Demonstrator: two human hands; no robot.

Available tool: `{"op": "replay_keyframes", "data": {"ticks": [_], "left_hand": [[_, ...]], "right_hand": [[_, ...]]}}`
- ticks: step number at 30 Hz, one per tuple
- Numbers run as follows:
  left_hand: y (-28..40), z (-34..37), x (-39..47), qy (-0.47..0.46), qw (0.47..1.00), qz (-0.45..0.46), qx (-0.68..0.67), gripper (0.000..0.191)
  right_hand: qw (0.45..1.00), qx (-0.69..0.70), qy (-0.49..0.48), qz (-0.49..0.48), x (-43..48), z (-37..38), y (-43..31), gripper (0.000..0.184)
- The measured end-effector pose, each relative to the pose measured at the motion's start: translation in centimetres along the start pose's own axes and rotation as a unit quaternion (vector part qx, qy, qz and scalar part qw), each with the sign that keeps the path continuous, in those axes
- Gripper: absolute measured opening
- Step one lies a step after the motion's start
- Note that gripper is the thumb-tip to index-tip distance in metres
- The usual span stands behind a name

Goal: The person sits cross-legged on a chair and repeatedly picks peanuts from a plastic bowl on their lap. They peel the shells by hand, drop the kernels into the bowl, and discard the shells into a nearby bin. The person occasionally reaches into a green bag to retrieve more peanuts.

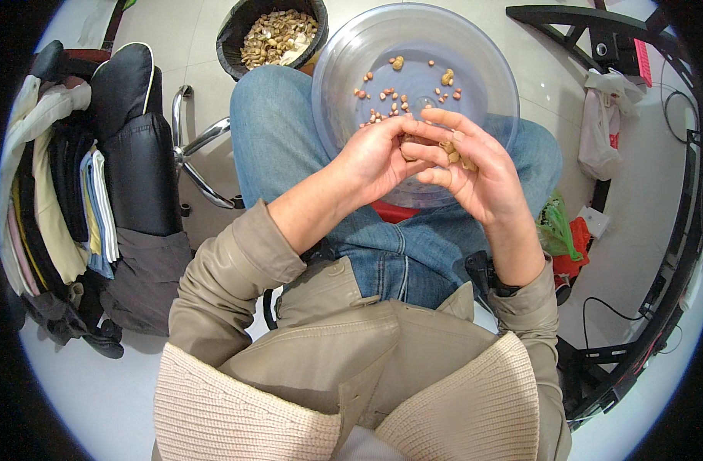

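Both hands meet over the near side of a translucent bluish plastic basin [343, 52] that rests between my knees. Peanut shell pieces [460, 158] are held in the curled fingers of my right hand [483, 167]. My left hand [374, 151] has its fingertips against the right-hand fingers and pinches a brownish peanut [408, 140], mostly hidden by the fingers. Scattered over the basin floor are shelled peanut kernels [394, 107]. Two unshelled peanuts, one at the far left [397, 63] and another unshelled peanut [447, 76] to its right, lie among them.
A black-lined bin [227, 49] beyond my left knee holds many peanut shells [276, 34]. On the left stand a black office chair [141, 167] and hanging clothes [57, 201]. Plastic bags [599, 129] and a black metal frame [668, 271] line the right side.
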State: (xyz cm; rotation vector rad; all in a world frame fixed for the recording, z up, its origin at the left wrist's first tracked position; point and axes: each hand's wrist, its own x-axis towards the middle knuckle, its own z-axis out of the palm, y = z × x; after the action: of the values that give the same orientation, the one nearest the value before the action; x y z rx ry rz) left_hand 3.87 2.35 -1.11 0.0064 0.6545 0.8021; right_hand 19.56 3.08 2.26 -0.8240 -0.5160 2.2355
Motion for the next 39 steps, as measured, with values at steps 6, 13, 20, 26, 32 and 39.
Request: {"op": "replay_keyframes", "data": {"ticks": [6, 13, 20, 26, 32, 39], "left_hand": [[-0.6, -0.8, 0.2, -0.064, 0.998, 0.000, 0.009, 0.034], [-0.9, -0.7, 0.2, -0.028, 0.999, 0.026, 0.001, 0.039], [0.2, -0.4, -0.5, -0.011, 1.000, 0.012, -0.001, 0.047], [0.2, -0.1, -0.6, -0.022, 1.000, 0.017, -0.003, 0.052], [0.0, 0.0, -0.6, -0.001, 1.000, 0.024, 0.016, 0.051], [0.2, 0.7, -1.4, 0.099, 0.901, 0.198, 0.373, 0.013]], "right_hand": [[0.999, 0.006, -0.040, -0.021, 0.2, -0.4, 0.3, 0.035], [0.997, -0.050, -0.006, -0.054, 0.0, -0.6, 0.5, 0.029], [0.874, -0.439, 0.146, -0.147, -0.4, 0.1, 0.4, 0.010], [0.706, -0.650, 0.138, -0.245, 0.1, 0.2, 2.0, 0.014], [0.760, -0.586, 0.138, -0.246, 0.6, -0.5, 2.1, 0.011], [0.992, -0.080, 0.102, -0.008, -0.2, -0.7, 0.1, 0.014]]}}
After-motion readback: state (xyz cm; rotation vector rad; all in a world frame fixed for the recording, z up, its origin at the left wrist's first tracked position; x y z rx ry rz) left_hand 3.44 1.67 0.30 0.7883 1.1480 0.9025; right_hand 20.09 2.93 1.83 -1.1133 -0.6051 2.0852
